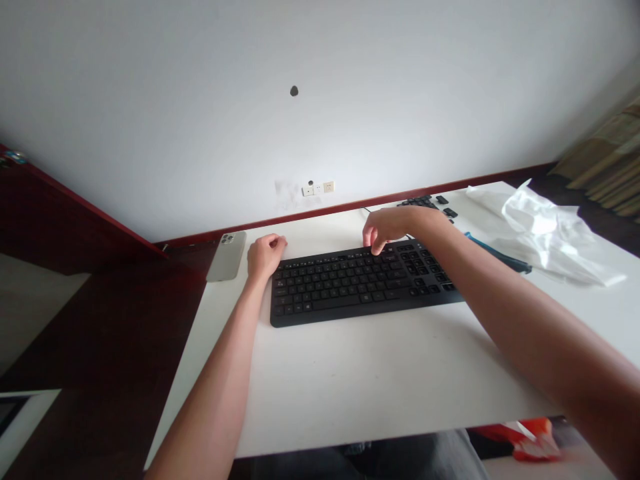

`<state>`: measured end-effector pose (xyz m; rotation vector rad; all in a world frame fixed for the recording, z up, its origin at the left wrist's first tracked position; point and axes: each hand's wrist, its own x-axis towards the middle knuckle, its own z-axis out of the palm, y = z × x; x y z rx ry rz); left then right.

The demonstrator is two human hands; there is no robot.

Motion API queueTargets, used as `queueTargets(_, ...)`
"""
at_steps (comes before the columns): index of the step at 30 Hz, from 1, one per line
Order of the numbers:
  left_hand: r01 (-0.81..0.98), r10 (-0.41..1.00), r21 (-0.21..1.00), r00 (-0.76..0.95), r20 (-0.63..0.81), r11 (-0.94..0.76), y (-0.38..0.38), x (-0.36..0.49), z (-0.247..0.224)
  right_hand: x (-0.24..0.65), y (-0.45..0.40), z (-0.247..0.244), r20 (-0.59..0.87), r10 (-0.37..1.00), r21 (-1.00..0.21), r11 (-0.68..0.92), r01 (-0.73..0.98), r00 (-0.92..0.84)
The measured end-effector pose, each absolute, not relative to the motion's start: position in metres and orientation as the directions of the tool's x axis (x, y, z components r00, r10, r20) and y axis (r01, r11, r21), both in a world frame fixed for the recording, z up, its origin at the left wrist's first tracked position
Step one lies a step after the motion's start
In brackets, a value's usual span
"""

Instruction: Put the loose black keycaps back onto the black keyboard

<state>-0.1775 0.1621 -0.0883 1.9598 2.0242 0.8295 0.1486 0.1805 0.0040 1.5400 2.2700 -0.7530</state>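
Note:
A black full-size keyboard [345,283] lies flat on the white table, with some key positions on its right part hidden under my right forearm. My right hand [393,225] reaches over its back edge; the fingers are bent down and close together, and one fingertip touches the top rows. Whatever those fingers might pinch is hidden. At the keyboard's back left corner, my left hand [267,255] rests on the table in a loose curl, with nothing visible in it. Several loose black keycaps [450,213] lie behind my right forearm.
A pale phone [227,256] lies face down near the left table edge. To the right are a crumpled clear plastic bag [543,223] and a slim blue-and-black tool [500,254], partly behind my forearm. Wall sockets [318,189] sit beyond the white table [350,380].

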Motion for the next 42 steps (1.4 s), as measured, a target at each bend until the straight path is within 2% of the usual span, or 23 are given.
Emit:
queueTargets(6, 0.853, 0.969, 0.521, -0.102, 0.227, -0.033, 0.161, -0.177, -0.087, 0.141, 0.175, 0.011, -0.566, 0.759, -0.211, 0.246, 0.946, -0.323)
queueTargets(15, 0.856, 0.969, 0.516, -0.095, 0.228, -0.038, 0.160, -0.176, -0.086, 0.145, 0.186, -0.004, -0.545, 0.753, -0.219, 0.296, 0.929, -0.369)
queueTargets(21, 0.859, 0.971, 0.512, -0.094, 0.220, -0.033, 0.160, -0.177, -0.086, 0.154, 0.189, -0.004, -0.547, 0.711, -0.298, 0.327, 0.897, -0.441)
queueTargets(28, 0.847, 0.971, 0.530, -0.086, 0.224, -0.047, 0.162, -0.179, -0.089, 0.169, 0.199, -0.012, -0.547, 0.573, -0.447, 0.417, 0.791, -0.611)
queueTargets(34, 0.849, 0.971, 0.526, -0.084, 0.225, -0.048, 0.162, -0.179, -0.088, 0.157, 0.192, -0.008, -0.545, 0.632, -0.360, 0.417, 0.834, -0.551)
queueTargets(39, 0.850, 0.970, 0.524, -0.082, 0.229, -0.052, 0.161, -0.179, -0.088, 0.144, 0.185, -0.006, -0.446, 0.632, -0.463, 0.443, 0.768, -0.633)
queueTargets(42, 0.849, 0.969, 0.525, -0.080, 0.235, -0.058, 0.162, -0.179, -0.088, 0.135, 0.182, -0.009, -0.424, 0.655, -0.435, 0.458, 0.775, -0.625)
